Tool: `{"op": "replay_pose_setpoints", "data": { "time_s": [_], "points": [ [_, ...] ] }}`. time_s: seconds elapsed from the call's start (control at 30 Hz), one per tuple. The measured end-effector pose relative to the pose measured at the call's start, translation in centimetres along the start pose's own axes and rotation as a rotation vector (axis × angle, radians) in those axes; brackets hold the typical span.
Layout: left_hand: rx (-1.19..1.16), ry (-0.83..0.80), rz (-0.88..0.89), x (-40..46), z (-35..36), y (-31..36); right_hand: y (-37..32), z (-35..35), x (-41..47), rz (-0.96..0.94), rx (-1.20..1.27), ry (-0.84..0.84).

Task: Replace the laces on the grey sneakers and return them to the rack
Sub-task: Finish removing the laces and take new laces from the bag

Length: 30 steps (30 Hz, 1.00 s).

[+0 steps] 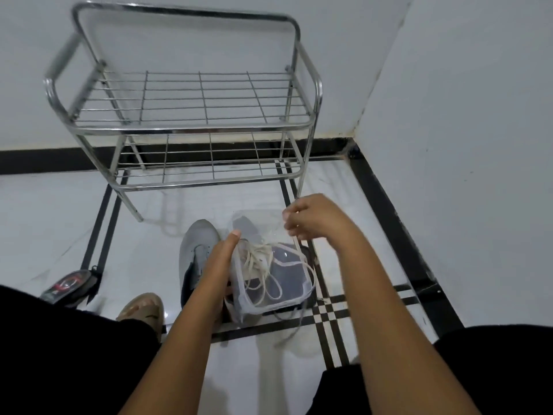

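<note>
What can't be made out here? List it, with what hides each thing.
Head view only:
- Second grey sneaker: mostly covered by the clear pouch holding cream laces.
- Left grey sneaker: heel hidden behind the left hand and forearm.
- Right hand: motion-blurred, so what its fingers pinch is unclear.
- Dark object on the floor: partly behind the knee, unidentifiable.

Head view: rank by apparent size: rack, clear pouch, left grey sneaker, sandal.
1. Rack, by far the largest.
2. Clear pouch, holding cream laces.
3. Left grey sneaker, partly hidden by the left hand; close to the pouch, so unsure.
4. Sandal, partly hidden.
</note>
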<state>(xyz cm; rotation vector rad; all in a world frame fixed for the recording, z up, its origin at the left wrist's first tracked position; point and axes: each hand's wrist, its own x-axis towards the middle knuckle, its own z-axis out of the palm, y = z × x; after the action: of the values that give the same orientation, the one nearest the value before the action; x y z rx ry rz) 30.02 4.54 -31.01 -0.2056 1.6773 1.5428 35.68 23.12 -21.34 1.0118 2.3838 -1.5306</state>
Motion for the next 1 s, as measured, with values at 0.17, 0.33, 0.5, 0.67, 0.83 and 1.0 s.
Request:
{"op": "replay_pose_setpoints", "data": {
  "time_s": [0.17,0.33,0.5,0.67,0.83,1.0],
  "points": [
    [-0.055,0.0,-0.051,-1.0,-0.1,1.8,2.8,-2.7,-2.5,0.042,0.071,-0.312],
    [-0.048,0.076,0.013,-1.8,-0.8,4.6,7.1,0.0,-2.7,0.143,0.354,-0.524],
    [-0.011,0.142,0.078,-2.2,-3.4,7.1,6.2,-0.2,-3.1,0.131,0.056,-0.56],
    [0.095,0.312,0.161,-1.8,-4.7,6.2,1.9,-1.6,-3.6,0.08,-0.036,-0.443],
    [0.212,0.197,0.237,-2.5,-2.5,2.7,-2.2,-1.1,-4.3,-0.17,0.338,-0.376],
    [0.149,-0.004,0.045,-2.7,-1.2,2.1,-2.3,4.6,-3.5,-0.023,0.249,-0.058]
  ]
}}
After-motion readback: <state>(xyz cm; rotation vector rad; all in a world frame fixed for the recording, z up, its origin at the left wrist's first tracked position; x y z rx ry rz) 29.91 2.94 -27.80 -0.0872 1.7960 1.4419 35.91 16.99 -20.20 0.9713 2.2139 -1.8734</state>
